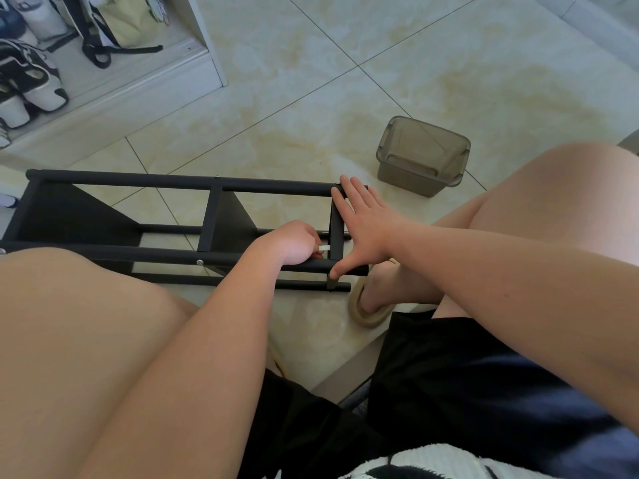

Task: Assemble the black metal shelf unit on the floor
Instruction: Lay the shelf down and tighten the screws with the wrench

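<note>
1. We find the black metal shelf unit lying on its side on the tiled floor, directly in front of the seated person and between the two bare knees.
2. Its long round poles run left to right. Two dark shelf panels stand on edge between them, and a flat end crosspiece joins the poles at the right end.
3. A silver screw head shows on the near pole. Another shows on the far pole above the middle panel.
4. The left hand is inside the frame beside the end crosspiece, with its fingers curled around a small pale strip. The strip's free end reaches the crosspiece. We cannot tell what kind of piece it is.
5. The right hand lies flat on the end crosspiece with its fingers straight and spread, gripping nothing. The fingertips reach the far pole and the thumb touches the near pole.
6. A foot in a beige sandal rests on the floor just beside the right end of the unit.
7. A translucent grey plastic box stands on the floor near that end, apart from the unit.
8. At upper left a white cabinet holds shoes and a bag with black straps.
</note>
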The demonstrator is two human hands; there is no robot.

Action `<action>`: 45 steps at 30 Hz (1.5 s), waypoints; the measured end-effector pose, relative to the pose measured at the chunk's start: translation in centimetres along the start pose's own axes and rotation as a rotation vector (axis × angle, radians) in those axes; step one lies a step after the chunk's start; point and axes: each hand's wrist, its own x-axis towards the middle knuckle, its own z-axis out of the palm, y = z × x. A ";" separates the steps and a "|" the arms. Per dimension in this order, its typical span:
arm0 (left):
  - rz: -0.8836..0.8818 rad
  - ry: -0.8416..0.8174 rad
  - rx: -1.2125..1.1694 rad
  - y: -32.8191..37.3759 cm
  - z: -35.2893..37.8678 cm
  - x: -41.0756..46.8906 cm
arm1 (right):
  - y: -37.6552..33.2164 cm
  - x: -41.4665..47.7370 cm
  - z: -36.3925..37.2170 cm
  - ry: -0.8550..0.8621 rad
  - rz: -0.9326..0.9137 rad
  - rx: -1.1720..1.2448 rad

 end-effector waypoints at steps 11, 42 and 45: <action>-0.007 -0.001 0.110 0.5 0.2 -0.9 | 0.0 0.0 0.0 0.000 -0.002 -0.003; -0.134 0.254 -0.601 0.7 0.7 1.7 | 0.2 0.2 0.4 0.024 -0.010 -0.004; -0.148 0.245 -0.587 0.9 0.8 1.7 | 0.2 0.3 0.5 0.028 -0.012 -0.003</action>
